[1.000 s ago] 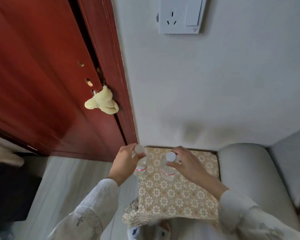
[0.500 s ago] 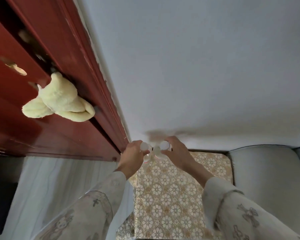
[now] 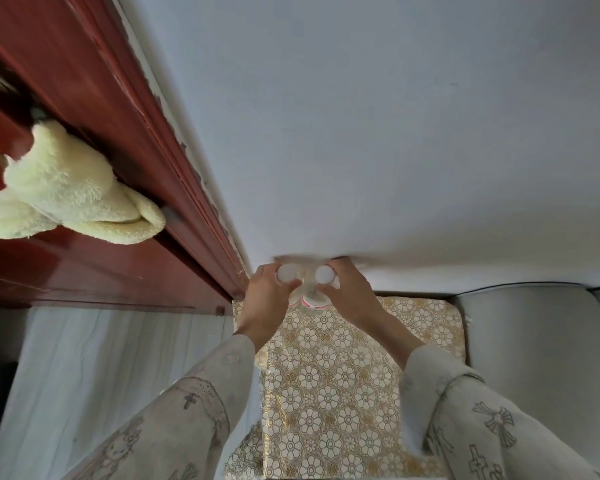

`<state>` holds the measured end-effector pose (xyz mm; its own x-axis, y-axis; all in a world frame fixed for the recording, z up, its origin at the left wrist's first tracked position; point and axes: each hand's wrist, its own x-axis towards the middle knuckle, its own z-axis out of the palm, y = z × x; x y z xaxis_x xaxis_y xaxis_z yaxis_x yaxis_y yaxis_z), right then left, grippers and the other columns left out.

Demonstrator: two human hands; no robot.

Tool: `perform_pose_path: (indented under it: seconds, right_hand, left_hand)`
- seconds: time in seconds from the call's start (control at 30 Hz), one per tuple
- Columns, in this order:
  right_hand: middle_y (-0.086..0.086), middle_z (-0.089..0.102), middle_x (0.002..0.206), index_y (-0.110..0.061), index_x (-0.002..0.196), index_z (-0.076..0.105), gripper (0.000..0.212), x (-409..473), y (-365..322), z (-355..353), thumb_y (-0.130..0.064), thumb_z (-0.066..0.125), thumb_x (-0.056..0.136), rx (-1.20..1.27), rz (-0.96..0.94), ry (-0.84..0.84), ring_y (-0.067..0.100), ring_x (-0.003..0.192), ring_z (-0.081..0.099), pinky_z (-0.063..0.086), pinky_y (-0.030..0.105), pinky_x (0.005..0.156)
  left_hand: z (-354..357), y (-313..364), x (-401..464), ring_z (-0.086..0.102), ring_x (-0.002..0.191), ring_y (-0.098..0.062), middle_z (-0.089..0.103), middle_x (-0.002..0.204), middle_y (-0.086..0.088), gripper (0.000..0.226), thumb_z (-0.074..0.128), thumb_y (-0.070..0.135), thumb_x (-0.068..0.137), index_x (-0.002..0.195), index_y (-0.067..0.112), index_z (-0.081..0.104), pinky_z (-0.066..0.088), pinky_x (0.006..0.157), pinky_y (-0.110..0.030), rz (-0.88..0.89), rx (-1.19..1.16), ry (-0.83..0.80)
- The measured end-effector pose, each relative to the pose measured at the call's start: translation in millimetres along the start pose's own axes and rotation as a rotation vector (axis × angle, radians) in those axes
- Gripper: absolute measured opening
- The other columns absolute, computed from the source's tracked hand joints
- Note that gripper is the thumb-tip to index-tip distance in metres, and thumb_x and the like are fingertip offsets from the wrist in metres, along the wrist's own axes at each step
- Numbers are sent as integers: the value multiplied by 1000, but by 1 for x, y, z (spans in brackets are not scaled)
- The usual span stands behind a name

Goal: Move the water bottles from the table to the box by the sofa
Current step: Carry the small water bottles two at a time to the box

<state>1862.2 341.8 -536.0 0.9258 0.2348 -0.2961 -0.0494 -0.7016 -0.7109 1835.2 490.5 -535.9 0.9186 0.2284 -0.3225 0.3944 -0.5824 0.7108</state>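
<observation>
Both bottles have moved toward the wall, frame centre. Left hand point(image 3: 267, 299) grips the left water bottle point(image 3: 286, 274); right hand point(image 3: 352, 296) grips the right water bottle point(image 3: 323, 277), over the patterned table point(image 3: 326, 375). Knocking together could loosen a grip.

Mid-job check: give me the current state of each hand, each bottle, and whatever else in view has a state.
left hand: grips the left bottle near its cap.
right hand: grips the right bottle near its cap.
left bottle: capped, upright, held.
right bottle: capped, upright, held beside the other.
patterned cloth: spread over the surface below the hands.
plush toy: hanging at the red door.
</observation>
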Motion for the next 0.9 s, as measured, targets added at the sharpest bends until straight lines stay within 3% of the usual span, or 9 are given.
perform_pose_path:
  seconds: [0.1,0.17,0.23,0.3,0.57,0.67,0.77,0.83,0.9]
  right_hand:
    - [7,48,119,-12,112,51,30,-2,2,2,-17,59,84,72,28,17,15,98,47,37,27,87]
    - [10,45,127,-13,123,46,42,-7,1,3,-18,60,83,133,84,3,19,111,47,36,28,95]
    - [11,38,140,-15,135,34,59,-14,-2,2,-22,61,84,202,170,-37,23,127,41,34,37,107]
    - [8,30,149,-15,141,23,68,-27,-7,-2,-25,60,85,228,234,-67,24,132,36,31,37,109]
    - [7,41,143,-14,136,34,48,-111,-43,-26,-27,48,92,190,230,-165,23,128,41,35,39,105]
    - [4,48,136,-15,133,39,44,-139,-63,-36,-30,47,92,153,143,-235,15,115,51,41,28,94]
    - [0,54,124,-14,127,45,39,-171,-86,-44,-30,46,93,125,18,-309,2,92,51,44,9,66]
    - [0,56,120,-12,123,49,35,-195,-100,-45,-29,45,93,116,-82,-341,1,95,50,42,4,65]
    - [0,59,118,-12,118,53,31,-216,-113,-38,-28,46,93,131,-149,-379,3,98,52,42,6,72]
  left_hand:
    - [-1,-3,3,51,113,-23,52,126,-11,48,64,29,82,122,5,51,39,95,-29,-14,-30,-28]
    - [-4,-7,2,49,117,-24,48,131,-11,53,65,28,81,126,7,47,38,100,-31,-37,-57,-70]
    - [-7,-12,-1,45,123,-27,43,137,-13,63,66,28,80,133,8,38,38,105,-43,-76,-73,-124]
    - [-12,-16,-9,43,126,-30,41,141,-14,71,65,29,81,138,8,29,37,106,-49,-125,-47,-163]
    - [-48,-2,-104,45,124,-28,46,137,-14,51,48,29,91,135,6,35,38,100,-38,-242,-26,-146]
    - [-63,14,-155,48,122,-23,49,136,-9,45,44,31,94,133,10,40,39,98,-33,-268,-128,-78]
    - [-78,24,-209,55,105,-20,59,123,-9,33,43,20,95,124,8,51,40,89,-26,-267,-198,40]
    - [-87,22,-250,52,92,-17,60,100,-1,22,42,17,95,107,13,60,41,78,-22,-298,-298,168]
    - [-92,11,-292,54,96,-20,57,97,2,21,44,19,94,105,14,61,44,81,-25,-362,-450,319]
